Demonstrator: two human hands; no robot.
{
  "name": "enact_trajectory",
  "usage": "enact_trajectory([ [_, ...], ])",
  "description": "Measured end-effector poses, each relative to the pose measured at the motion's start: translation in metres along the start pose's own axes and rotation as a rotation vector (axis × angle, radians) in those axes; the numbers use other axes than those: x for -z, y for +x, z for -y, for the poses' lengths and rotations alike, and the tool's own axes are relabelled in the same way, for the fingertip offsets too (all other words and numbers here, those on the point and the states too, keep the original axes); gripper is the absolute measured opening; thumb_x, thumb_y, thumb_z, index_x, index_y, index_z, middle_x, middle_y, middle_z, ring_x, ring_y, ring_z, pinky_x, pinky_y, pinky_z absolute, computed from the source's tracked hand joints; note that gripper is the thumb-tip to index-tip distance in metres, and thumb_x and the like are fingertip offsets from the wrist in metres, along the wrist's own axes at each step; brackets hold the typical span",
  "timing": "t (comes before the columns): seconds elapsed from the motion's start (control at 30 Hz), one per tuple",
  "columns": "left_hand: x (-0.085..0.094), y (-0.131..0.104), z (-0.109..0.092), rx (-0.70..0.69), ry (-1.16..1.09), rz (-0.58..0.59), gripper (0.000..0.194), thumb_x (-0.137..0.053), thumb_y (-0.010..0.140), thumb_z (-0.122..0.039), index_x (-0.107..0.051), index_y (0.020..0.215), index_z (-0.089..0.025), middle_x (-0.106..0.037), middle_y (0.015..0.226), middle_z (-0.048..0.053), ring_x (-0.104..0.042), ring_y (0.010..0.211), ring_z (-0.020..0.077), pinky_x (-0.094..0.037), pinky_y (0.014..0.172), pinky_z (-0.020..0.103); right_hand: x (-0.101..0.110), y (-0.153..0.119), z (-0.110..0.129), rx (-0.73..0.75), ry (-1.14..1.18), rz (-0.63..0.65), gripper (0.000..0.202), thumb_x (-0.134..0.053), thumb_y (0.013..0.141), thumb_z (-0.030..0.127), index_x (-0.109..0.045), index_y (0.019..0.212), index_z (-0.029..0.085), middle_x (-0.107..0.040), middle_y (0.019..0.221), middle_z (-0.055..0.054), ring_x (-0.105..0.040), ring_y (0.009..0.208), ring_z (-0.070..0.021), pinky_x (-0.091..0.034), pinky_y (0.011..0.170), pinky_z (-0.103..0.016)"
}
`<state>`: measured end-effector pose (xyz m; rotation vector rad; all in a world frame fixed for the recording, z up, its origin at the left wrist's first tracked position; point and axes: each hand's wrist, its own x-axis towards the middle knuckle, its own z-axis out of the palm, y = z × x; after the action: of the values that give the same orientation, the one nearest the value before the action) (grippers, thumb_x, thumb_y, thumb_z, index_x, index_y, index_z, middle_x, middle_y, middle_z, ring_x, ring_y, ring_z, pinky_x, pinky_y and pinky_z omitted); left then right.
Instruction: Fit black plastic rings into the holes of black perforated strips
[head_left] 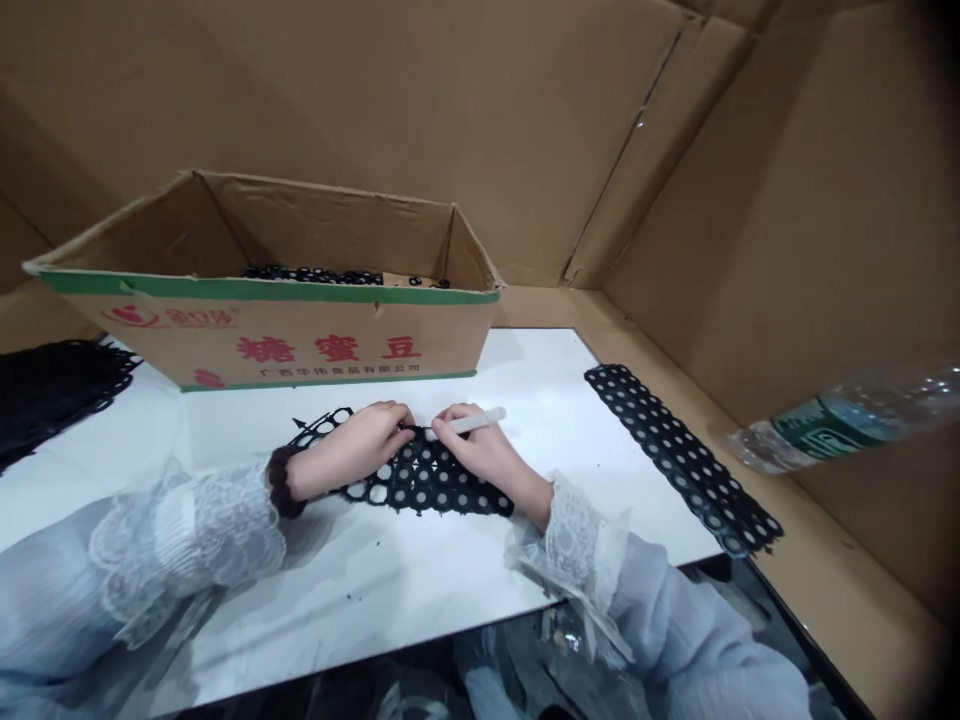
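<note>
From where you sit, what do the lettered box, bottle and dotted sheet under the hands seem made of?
Lettered box: matte cardboard, by its brown, creased walls.
Bottle: probably glossy plastic; it is see-through with highlights.
Dotted sheet: black, perhaps rubber or plastic; uncertain.

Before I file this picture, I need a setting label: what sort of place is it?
Probably a handwork station: cardboard walls border a white tabletop, where the left hand and right hand handle a dotted black sheet.

1 clear bottle [866, 415] with green label [821, 430], near brown cardboard wall [810, 230].
</note>
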<state>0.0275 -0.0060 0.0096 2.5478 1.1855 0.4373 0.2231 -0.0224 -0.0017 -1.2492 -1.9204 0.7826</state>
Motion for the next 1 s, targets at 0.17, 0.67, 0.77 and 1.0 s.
enact_trajectory([
  [0.17, 0.005, 0.001, 0.003, 0.168, -0.284, 0.062, 0.028, -0.044, 0.083, -0.04, -0.059, 0.087, -0.017, -0.065, 0.09, 0.005, -0.06, 0.085, 0.0212, -0.045, 0.078, 0.033, 0.003, -0.005, 0.008, -0.042, 0.173, 0.037, 0.03, -0.04, 0.088, 0.04, -0.04, 0.065, 0.02, -0.039, 0.062, 0.004, -0.042, 0.062, -0.0117, -0.034, 0.062, -0.025],
  [0.67, 0.006, -0.001, -0.006, 0.3, -0.618, 0.111, 0.036, -0.048, 0.08, -0.049, -0.061, 0.08, -0.016, -0.063, 0.079, 0.001, -0.056, 0.079, 0.0194, -0.04, 0.075, 0.029, -0.001, -0.008, 0.015, -0.02, 0.177, -0.029, 0.03, -0.032, 0.091, 0.038, -0.034, 0.066, 0.021, -0.034, 0.062, 0.004, -0.039, 0.061, -0.0121, -0.033, 0.061, -0.025],
  [0.77, 0.006, -0.003, -0.007, 0.307, -0.587, 0.091, 0.036, -0.047, 0.08, -0.049, -0.06, 0.081, -0.015, -0.062, 0.079, 0.002, -0.055, 0.078, 0.0199, -0.04, 0.073, 0.029, -0.003, -0.007, 0.015, 0.077, 0.011, 0.007, 0.026, -0.03, 0.092, 0.033, -0.031, 0.068, 0.021, -0.035, 0.064, 0.003, -0.04, 0.063, -0.0126, -0.033, 0.061, -0.026],
  [1.0, 0.012, -0.007, -0.016, 0.21, -0.605, 0.085, 0.037, -0.037, 0.086, -0.049, -0.056, 0.085, -0.017, -0.061, 0.087, 0.002, -0.055, 0.084, 0.0192, -0.041, 0.077, 0.028, -0.004, -0.003, 0.01, 0.157, -0.31, -0.026, 0.022, -0.033, 0.09, 0.025, -0.031, 0.068, 0.021, -0.041, 0.067, 0.0, -0.041, 0.067, -0.0149, -0.033, 0.066, -0.028],
])
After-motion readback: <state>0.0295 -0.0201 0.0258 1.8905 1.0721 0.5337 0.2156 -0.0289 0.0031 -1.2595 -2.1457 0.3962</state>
